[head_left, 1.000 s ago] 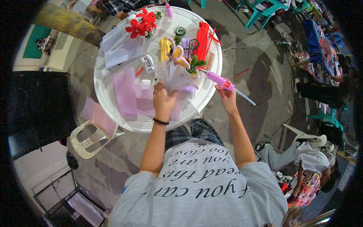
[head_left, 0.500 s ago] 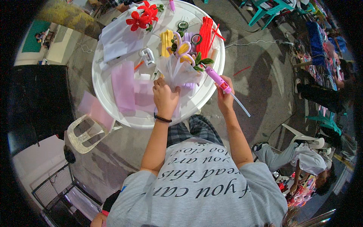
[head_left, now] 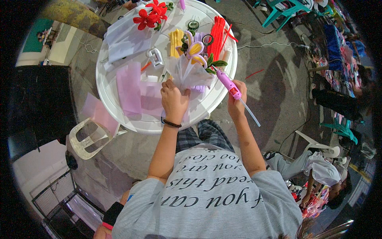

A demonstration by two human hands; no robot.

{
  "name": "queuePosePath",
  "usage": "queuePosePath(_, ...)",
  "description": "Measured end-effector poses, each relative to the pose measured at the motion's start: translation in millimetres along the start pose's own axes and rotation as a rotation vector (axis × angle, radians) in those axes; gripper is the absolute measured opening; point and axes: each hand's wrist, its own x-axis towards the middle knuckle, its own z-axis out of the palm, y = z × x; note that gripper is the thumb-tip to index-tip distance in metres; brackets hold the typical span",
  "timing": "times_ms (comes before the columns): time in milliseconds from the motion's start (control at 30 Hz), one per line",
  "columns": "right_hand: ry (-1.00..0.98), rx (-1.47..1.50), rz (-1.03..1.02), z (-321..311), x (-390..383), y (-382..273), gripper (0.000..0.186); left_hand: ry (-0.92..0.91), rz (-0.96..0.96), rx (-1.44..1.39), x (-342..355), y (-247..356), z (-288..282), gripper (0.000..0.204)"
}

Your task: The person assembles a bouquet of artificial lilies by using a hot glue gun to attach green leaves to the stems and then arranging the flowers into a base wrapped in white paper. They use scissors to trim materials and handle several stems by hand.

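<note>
My left hand (head_left: 175,101) is closed around the gathered base of a small bouquet wrapped in sheer white wrapping paper (head_left: 187,75). From the wrap rise purple-and-yellow fuzzy flowers (head_left: 195,48) and dark green leaves (head_left: 217,63). In my right hand (head_left: 237,101) is a pink glue gun (head_left: 229,84), its nozzle pointing up and left at the wrap's right edge, close to the leaves. Whether the nozzle touches them I cannot tell. A translucent glue stick (head_left: 251,113) sticks out of the gun's back end.
The round white table (head_left: 104,85) carries red flowers (head_left: 150,16), red stems (head_left: 217,36), yellow stems (head_left: 175,43), a white tape dispenser (head_left: 155,58), green tape (head_left: 193,26) and pink sheets (head_left: 129,87). A white chair (head_left: 89,139) stands at left; a person (head_left: 322,169) sits at right.
The glue gun has tilted slightly, its rear end and glue stick shifting a little left. My left hand keeps its hold on the bouquet.
</note>
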Motion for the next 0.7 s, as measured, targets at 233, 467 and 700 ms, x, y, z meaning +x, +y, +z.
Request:
queuePosePath(233,-0.025,-0.034,-0.004,-2.8,-0.8,-0.5,0.023,-0.009,0.0,-0.007,1.2,1.7,-0.3,0.071)
queuePosePath(467,-0.006,-0.048,-0.019,-4.2,2.2,-2.8,0.024,0.001,-0.012,-0.011,1.5,5.3,-0.8,0.072)
queuePosePath(700,-0.029,-0.083,0.016,-5.6,1.8,-2.8,0.027,0.016,0.0,-0.008,1.4,4.0,1.7,0.072)
